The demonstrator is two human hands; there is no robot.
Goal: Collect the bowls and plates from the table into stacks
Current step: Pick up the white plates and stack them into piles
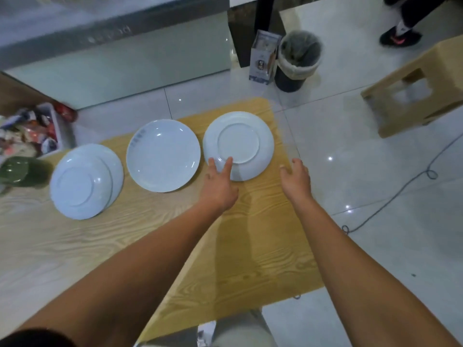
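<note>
Plates, head view: three lots are set in a row across the far part of the wooden table. An overturned plate lies at the right end, foot ring up, close to the table's right edge. An upright plate lies in the middle, just beside it. A left stack, seemingly two overturned plates and slightly offset, is placed near the left

Handling, as judged: glazed white ware, stiff, smooth and probably slippery, likely to chip if knocked rim to rim. The overturned plate's rim lies flat on the wood, so little purchase is offered. A hold is best taken at opposite rims, or the plate tipped up first by its near edge

Hands: the left hand is spread, with straight fingers laid on the near-left part of the overturned plate by the foot ring; nothing is pinched. The right hand is held loose and empty beside the plate, above the table edge, apart from it

Surroundings: a green vessel and a basket of packets are crowded at the far left, near the left stack. On the floor beyond are seen a lined bin, a stool, a cable and another person's shoe. The table's open right edge is judged the main hazard if the plate is slid
</note>
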